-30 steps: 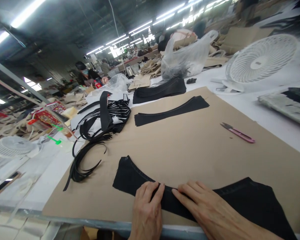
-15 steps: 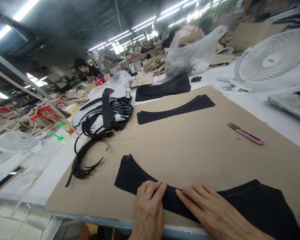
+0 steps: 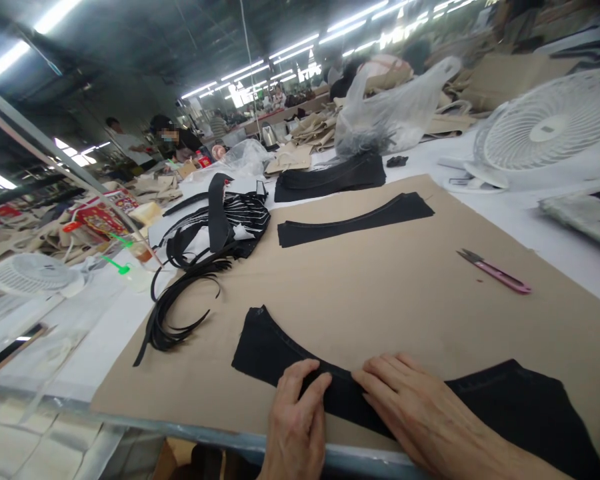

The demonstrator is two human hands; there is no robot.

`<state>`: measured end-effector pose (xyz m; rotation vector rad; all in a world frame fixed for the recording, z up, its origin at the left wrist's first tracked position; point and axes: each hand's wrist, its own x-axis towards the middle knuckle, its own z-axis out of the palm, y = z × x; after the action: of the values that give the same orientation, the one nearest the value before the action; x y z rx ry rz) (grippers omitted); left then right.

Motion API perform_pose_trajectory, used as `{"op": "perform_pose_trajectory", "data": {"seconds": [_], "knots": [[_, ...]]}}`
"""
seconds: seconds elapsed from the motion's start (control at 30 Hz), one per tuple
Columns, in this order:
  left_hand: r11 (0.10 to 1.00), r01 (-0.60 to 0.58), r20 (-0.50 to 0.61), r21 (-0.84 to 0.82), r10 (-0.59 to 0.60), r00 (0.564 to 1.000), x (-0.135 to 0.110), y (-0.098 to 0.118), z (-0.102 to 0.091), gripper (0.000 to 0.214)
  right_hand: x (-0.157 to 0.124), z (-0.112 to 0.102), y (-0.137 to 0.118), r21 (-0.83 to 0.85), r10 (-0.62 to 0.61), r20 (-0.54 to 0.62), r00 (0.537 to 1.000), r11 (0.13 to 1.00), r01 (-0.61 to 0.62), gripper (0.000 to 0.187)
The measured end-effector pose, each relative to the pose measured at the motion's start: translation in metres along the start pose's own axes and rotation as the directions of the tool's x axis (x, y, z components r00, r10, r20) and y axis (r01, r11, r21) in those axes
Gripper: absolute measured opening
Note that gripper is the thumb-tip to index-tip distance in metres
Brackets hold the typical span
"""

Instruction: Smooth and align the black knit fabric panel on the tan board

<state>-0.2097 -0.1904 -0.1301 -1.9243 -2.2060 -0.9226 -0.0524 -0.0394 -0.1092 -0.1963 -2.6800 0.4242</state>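
Note:
A curved black fabric piece (image 3: 510, 407) lies on the brown paper sheet (image 3: 380, 293) near the table's front edge. My left hand (image 3: 296, 419) rests flat on its upper edge, fingers stretched out and close together. My right hand (image 3: 414, 412) lies flat beside it on the same edge, fingertips pointing left and almost meeting the left hand. Neither hand holds anything. Another curved black piece (image 3: 355, 219) lies farther back on the paper.
Pink thread snips (image 3: 495, 272) lie on the paper at right. Black strips (image 3: 173, 320) and striped fabric (image 3: 240, 217) sit at left, a black stack (image 3: 330, 179) and plastic bag (image 3: 390, 113) behind. A white fan (image 3: 545, 130) stands far right, another fan (image 3: 33, 283) lies left. People work in the background.
My hands have stayed pressed on the fabric's upper edge, shifting only slightly. The view has drifted a little.

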Motion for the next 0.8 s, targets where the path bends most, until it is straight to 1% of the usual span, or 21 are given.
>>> {"op": "perform_pose_trajectory", "data": {"seconds": [0.07,0.17,0.33,0.43,0.5,0.6,0.67,0.73,0.77,0.8], "knots": [[1.000,-0.025,-0.022,0.004,0.025,0.999,0.000,0.002,-0.001,0.037,0.009,0.003,-0.001,0.025,0.011,0.034,0.999,1.000,-0.011,0.023],[0.998,-0.069,-0.043,0.001,0.069,0.997,0.001,0.004,-0.003,0.038,0.021,0.009,-0.004,0.029,0.037,0.088,0.995,0.999,-0.040,0.018],[0.997,-0.080,-0.041,0.017,0.080,0.996,0.001,0.005,-0.003,0.039,0.033,0.018,-0.005,-0.008,0.079,0.197,0.977,0.997,-0.079,0.019],[0.997,-0.075,-0.054,0.019,0.076,0.996,0.000,0.005,-0.002,0.038,0.035,0.021,-0.005,-0.019,0.120,0.232,0.965,0.993,-0.118,0.020],[0.997,-0.073,-0.072,0.031,0.075,0.995,0.001,0.005,-0.002,0.036,0.035,0.024,-0.004,-0.035,0.125,0.233,0.964,0.992,-0.120,0.022],[0.997,-0.067,-0.080,0.046,0.070,0.994,0.002,0.007,-0.005,0.036,0.034,0.028,-0.004,-0.086,0.079,0.216,0.973,0.994,-0.062,0.026],[0.997,-0.061,-0.069,0.045,0.064,0.996,0.003,0.007,-0.006,0.037,0.034,0.029,-0.005,-0.133,0.037,0.179,0.983,0.991,-0.013,0.027],[0.997,-0.062,-0.063,0.048,0.065,0.996,0.003,0.006,-0.003,0.038,0.035,0.029,-0.007,-0.189,-0.010,0.136,0.991,0.981,0.036,0.028],[0.996,-0.069,-0.071,0.057,0.073,0.995,0.002,0.005,0.001,0.038,0.035,0.029,-0.008,-0.219,-0.039,0.107,0.994,0.974,0.062,0.028],[0.993,-0.084,-0.106,0.077,0.092,0.990,0.001,0.004,0.005,0.036,0.036,0.029,-0.009,-0.247,-0.077,0.065,0.995,0.965,0.091,0.029]]}}
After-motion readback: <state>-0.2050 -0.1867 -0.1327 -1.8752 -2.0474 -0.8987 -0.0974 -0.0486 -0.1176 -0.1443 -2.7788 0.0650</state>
